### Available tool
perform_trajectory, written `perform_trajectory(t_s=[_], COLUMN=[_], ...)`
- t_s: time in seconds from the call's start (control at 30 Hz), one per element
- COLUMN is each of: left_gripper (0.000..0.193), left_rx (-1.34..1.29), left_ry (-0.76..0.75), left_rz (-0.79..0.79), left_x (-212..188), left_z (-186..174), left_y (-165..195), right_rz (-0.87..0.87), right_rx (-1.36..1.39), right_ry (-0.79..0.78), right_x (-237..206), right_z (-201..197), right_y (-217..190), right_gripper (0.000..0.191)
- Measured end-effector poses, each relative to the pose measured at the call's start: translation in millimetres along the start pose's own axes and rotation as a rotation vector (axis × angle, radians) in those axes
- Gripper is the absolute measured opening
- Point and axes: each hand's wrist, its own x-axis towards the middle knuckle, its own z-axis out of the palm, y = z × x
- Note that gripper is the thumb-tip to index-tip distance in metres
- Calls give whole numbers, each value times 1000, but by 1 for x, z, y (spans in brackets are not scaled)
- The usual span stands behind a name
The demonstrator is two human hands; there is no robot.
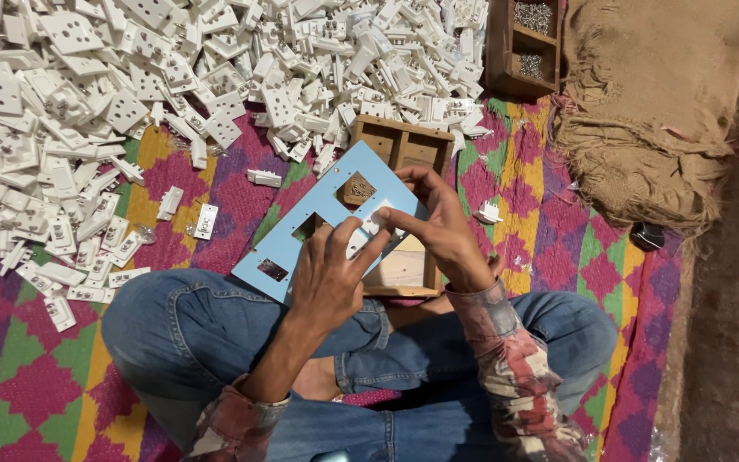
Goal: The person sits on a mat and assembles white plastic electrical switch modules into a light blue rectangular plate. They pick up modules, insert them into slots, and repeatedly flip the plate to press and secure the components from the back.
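Note:
A light blue panel [327, 201] with several square cut-outs rests tilted over a small wooden box [404, 145] in front of my crossed legs. My left hand [328, 274] grips the panel's near edge, fingers spread over its face. My right hand [440, 224] reaches in from the right and pinches a small white switch part [375, 224] at one of the cut-outs. Both hands meet at that part. The box's lower half is hidden under the panel and my hands.
A large heap of white plastic switch and socket parts [113, 103] covers the upper left of the patterned mat [549, 239]. A wooden tray [525, 43] with screws stands at the top, beside a burlap sack [660, 103]. Stray white pieces lie nearby.

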Motion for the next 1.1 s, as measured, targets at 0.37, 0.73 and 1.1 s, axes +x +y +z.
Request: perform_trajectory(t_s=[0.37, 0.73, 1.1], left_gripper=[83, 83, 81], left_rx=[-19, -27, -24], left_ry=[19, 13, 5], left_rz=[6, 3, -2], left_x=[1, 2, 2], left_z=[-2, -2, -4], left_y=[1, 1, 0], right_rz=[15, -42, -154], right_rx=[20, -56, -168], right_ry=[0, -30, -32], right_x=[0, 1, 2], right_z=[0, -7, -1], right_y=[1, 5, 4], right_gripper=[54, 55, 57])
